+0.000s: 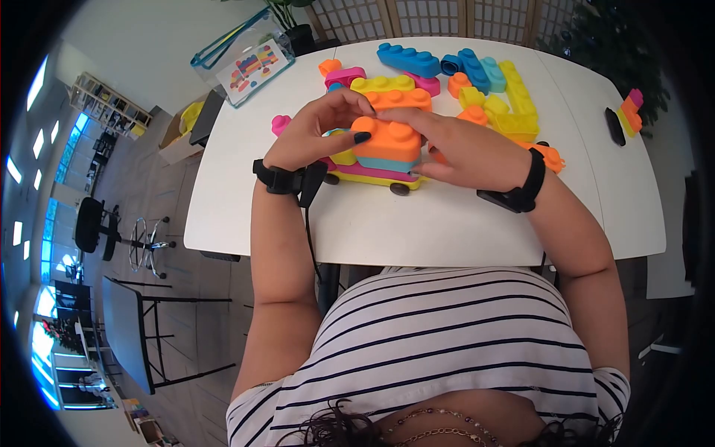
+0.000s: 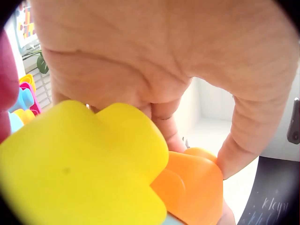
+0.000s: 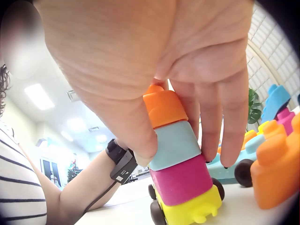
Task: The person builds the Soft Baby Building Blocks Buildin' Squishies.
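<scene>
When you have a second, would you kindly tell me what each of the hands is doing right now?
Left hand: pinching the orange block.
Right hand: gripping the light blue block beneath it.

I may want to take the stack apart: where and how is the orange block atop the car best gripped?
I'd pinch the orange block by its near and far sides, below the round knobs, coming from above. Its near wall looks broad and flat, and no other block covers the knobs. Steadying the light blue block beneath should help.
</scene>
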### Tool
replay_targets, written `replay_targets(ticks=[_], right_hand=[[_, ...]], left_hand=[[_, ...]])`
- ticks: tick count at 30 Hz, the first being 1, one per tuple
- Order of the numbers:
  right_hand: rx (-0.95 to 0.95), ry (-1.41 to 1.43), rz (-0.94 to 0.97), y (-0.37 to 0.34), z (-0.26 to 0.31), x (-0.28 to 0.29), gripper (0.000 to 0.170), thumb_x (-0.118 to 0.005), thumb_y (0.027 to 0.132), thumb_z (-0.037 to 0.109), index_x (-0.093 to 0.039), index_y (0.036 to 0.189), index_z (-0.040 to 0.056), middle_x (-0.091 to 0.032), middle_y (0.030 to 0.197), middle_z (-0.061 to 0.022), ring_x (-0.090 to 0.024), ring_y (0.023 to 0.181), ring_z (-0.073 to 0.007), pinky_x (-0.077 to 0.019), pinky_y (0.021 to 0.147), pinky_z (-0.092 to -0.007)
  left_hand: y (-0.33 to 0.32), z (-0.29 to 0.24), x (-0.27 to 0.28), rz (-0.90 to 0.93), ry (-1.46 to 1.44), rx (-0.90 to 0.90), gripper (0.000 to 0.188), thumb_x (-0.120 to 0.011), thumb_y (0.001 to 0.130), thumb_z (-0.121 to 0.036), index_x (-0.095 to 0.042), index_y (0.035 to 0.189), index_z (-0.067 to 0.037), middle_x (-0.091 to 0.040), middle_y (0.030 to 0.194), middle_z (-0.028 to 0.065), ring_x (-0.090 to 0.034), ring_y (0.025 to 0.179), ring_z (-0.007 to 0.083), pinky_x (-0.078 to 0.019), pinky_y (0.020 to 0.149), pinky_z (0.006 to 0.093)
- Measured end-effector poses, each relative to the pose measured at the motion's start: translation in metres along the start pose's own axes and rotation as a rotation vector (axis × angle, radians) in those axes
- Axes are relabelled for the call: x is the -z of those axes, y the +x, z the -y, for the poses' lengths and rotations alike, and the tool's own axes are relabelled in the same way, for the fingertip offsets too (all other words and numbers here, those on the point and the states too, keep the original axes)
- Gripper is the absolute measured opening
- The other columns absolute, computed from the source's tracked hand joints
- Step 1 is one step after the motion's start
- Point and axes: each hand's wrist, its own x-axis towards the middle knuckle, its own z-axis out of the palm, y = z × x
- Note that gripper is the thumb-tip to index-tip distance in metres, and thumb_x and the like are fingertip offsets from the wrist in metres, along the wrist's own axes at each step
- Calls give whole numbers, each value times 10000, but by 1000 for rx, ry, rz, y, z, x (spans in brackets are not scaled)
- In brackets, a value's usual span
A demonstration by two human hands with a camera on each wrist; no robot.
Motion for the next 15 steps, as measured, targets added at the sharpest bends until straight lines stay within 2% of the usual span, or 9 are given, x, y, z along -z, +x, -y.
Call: replay_targets(ticks=[1,5,7,11,13,15], right_hand=[[-24,-23,2,0,0,0,884,-787,918,130,-306,1659,182,-705,1104,-165,-726,850,-280,-574,769,-365],[-91,27,36,-1,3,2,894,-790,917,145,-291,1658,166,-710,1124,-169,-733,848,-288,-579,781,-364],[-77,38,10,-1,-1,-3,922,-792,915,147,-260,1669,154,-709,1174,-184,-738,921,-295,-582,827,-369],[-57,24,10,-4,-5,-3,907,-790,921,157,-276,1668,151,-705,1233,-185,-731,1019,-305,-577,885,-373],[-110,-9,127,-2,-9,-1,903,-796,918,173,-292,1667,143,-701,1266,-175,-718,1081,-306,-573,922,-381],[-113,-13,122,-1,-15,-2,885,-799,918,188,-314,1657,137,-703,1266,-166,-719,1079,-303,-572,922,-381]], left_hand=[[0,-1,-2,1,15,4,443,-777,865,-24,-621,1278,-65,-686,1278,49,-639,1260,198,-451,1154,361],[-2,-5,2,28,109,9,410,-777,862,-23,-663,1255,-52,-692,1275,38,-647,1251,193,-453,1156,358],[-6,-10,7,18,130,95,391,-772,857,-14,-677,1235,-45,-698,1270,42,-653,1249,190,-455,1157,359],[-12,-10,15,-2,103,81,402,-763,856,-4,-674,1246,-44,-703,1257,39,-660,1216,181,-471,1127,348],[-15,-11,18,-89,134,150,373,-695,859,25,-666,1224,-46,-693,1237,28,-652,1184,162,-467,1097,322],[-15,-6,24,-132,107,135,365,-653,855,37,-659,1210,-47,-685,1219,22,-641,1179,152,-457,1094,311]])
